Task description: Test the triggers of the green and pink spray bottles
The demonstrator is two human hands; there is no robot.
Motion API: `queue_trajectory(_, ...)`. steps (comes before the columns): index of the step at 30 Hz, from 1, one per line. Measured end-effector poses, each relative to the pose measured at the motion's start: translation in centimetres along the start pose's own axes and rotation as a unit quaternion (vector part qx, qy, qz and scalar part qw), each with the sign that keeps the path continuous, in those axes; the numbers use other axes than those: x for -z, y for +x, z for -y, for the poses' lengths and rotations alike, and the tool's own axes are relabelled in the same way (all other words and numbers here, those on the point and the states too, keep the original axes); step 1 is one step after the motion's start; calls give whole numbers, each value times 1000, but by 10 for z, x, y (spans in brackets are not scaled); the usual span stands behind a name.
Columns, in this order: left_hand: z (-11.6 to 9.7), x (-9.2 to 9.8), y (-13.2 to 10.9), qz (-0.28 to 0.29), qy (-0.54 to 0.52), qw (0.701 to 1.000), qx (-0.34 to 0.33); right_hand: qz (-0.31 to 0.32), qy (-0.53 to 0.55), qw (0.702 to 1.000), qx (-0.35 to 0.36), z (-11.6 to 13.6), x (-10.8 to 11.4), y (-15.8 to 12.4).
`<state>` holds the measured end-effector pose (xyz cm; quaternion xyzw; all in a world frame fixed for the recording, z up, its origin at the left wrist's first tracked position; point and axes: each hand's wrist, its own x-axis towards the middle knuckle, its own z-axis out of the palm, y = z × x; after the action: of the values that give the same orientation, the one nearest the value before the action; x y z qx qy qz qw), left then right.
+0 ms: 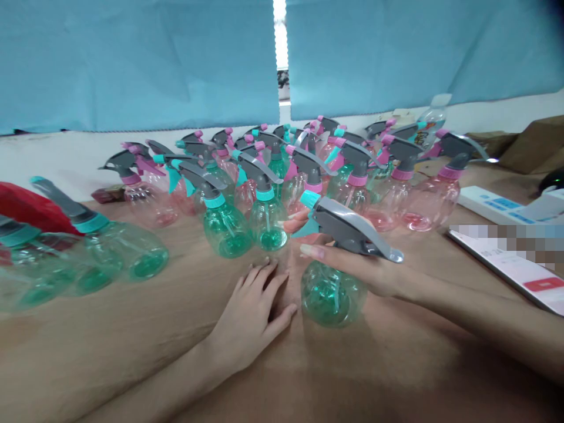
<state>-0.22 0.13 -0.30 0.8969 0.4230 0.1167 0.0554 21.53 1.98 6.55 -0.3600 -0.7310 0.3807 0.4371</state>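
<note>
My right hand (352, 267) is wrapped round the neck of a green spray bottle (332, 294) with a grey trigger head and a teal nozzle; the bottle stands on the brown table (132, 341) in front of me. My left hand (251, 314) lies flat on the table just left of that bottle, fingers stretched out, holding nothing. Just beyond my hands stand two more green bottles (227, 226), upright.
Several pink and green spray bottles (352, 176) stand in a crowd across the middle of the table. More green bottles (118, 247) and something red (26, 205) sit at the left. White cards or papers (511, 258) lie at the right; blue curtains hang behind.
</note>
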Motion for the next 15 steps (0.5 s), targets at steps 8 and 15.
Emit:
queue_trajectory(8,-1,1,1,11,6,1000,3,17,30,999,11,0,0,1)
queue_trajectory(15,0,0,0,13,6,1000,5,29,70,997,13,6,-2,2)
